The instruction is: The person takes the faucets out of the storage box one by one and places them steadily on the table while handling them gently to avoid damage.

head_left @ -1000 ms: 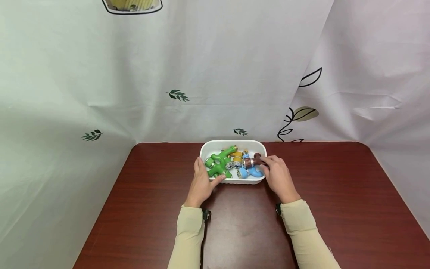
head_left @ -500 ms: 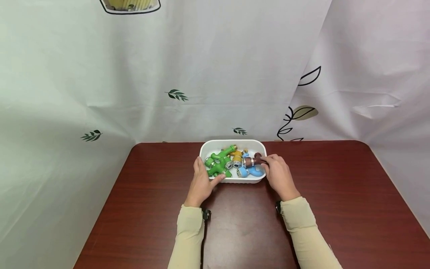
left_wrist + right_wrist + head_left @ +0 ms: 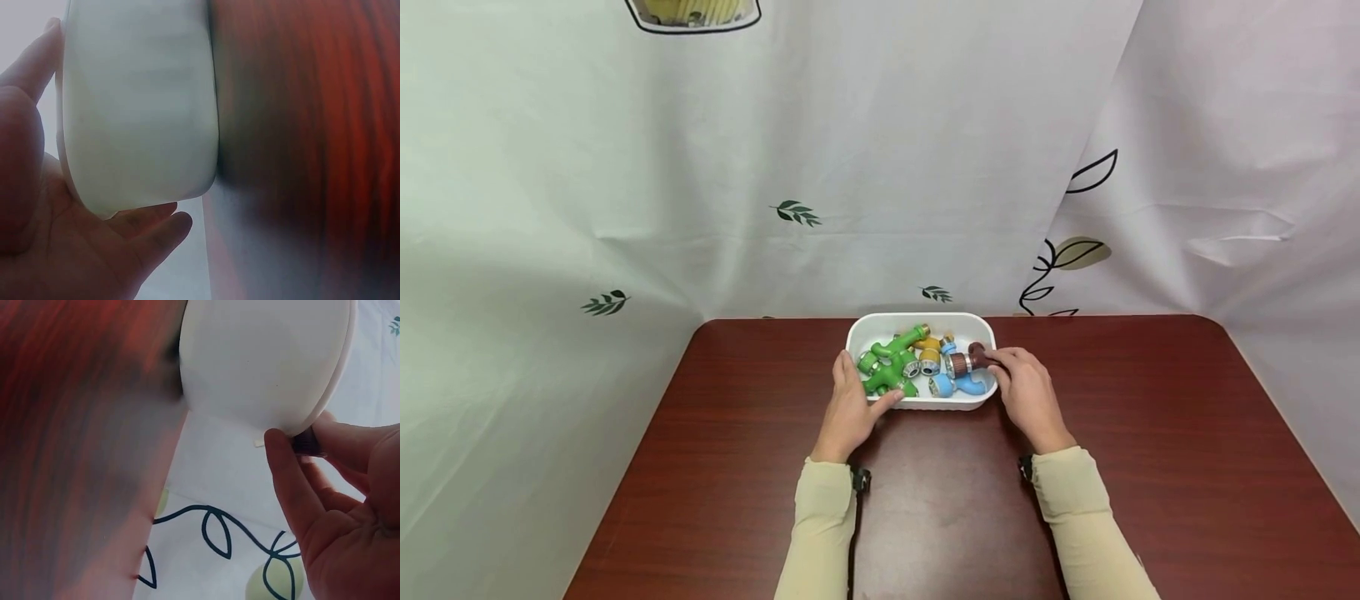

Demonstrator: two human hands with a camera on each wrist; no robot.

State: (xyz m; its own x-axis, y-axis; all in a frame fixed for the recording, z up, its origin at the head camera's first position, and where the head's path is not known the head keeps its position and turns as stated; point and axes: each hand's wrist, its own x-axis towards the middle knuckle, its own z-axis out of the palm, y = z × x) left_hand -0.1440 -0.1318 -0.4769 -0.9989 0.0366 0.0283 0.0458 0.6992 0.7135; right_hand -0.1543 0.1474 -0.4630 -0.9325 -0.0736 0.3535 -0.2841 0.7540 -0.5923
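My left hand (image 3: 847, 417), fingers spread and nearly straight, braces the white box's (image 3: 940, 403) near-left corner. At the box's right end, the brown pipe (image 3: 964, 364) now sits slightly farther right, apparently widening its gap from the yellow pipe (image 3: 929, 358). My right hand (image 3: 1030, 398) pinches it, thumb to fingers.

- A brown table (image 3: 1180, 433) is seen beneath the left hand (image 3: 850, 415) and right hand (image 3: 1030, 402).
- White cloth (image 3: 887, 125) is hung beyond both.
- A leafy sprig (image 3: 1081, 253) is printed beyond the right hand.
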